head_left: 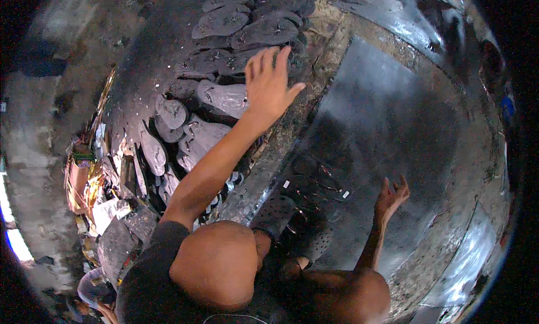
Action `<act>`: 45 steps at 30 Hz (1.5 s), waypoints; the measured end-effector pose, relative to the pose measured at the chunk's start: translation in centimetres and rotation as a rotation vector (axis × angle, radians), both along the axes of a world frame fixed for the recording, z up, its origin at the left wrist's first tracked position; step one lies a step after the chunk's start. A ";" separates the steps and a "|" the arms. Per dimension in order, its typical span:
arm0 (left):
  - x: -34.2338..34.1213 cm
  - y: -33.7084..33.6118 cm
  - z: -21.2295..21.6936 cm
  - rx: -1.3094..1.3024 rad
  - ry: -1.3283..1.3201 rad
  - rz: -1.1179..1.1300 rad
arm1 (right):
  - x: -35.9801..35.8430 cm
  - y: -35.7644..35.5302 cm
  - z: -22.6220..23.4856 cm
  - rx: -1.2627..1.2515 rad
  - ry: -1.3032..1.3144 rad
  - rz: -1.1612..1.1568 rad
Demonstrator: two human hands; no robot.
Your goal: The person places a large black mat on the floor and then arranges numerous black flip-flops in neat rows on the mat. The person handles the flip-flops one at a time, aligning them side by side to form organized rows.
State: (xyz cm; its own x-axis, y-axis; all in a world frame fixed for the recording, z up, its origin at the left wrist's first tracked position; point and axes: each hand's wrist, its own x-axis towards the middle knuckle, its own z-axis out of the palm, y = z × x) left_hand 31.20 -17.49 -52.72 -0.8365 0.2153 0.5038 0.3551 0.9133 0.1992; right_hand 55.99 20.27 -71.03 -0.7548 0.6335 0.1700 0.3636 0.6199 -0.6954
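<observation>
My left hand [268, 83] is stretched out over a heap of dark grey flip-flops, its fingers spread and nothing in it. Just beyond the fingertips lies a dark flip-flop [266, 32]; a paler grey flip-flop [223, 97] shows beside the wrist. My right hand [391, 199] hangs above a dark flat sheet [387, 122], fingers apart and slightly bent, holding nothing. Between the hands, near my feet, several black sandals [317, 183] with small white tags rest on the sheet. Their exact number is hard to make out in the shadow.
My feet are in dark perforated clogs [275, 214], close to the sandals. At the left stand scraps, with a cardboard piece [77, 178] and a crumpled white sheet [109, 211]. A shiny dark sheet [466, 256] lies at the right. Part of another person [94, 287] shows at lower left.
</observation>
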 end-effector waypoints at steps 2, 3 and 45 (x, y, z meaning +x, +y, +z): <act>-3.8 1.0 -1.5 -0.178 0.023 0.147 | -3.6 -2.5 1.1 -0.144 0.109 0.052; -5.2 0.9 -2.1 -0.272 0.021 0.223 | -4.2 -4.3 2.3 -0.175 0.099 0.072; 8.6 6.3 -6.4 0.184 -0.286 -0.307 | -1.6 -2.1 -3.7 0.118 -0.109 -0.003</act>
State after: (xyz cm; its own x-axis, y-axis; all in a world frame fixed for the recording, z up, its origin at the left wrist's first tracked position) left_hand 39.81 -11.19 -59.13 -0.8587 0.4039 0.3154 0.5114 0.7144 0.4776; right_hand 54.43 18.20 -74.74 -0.7712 0.6160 0.1605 0.4350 0.6941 -0.5736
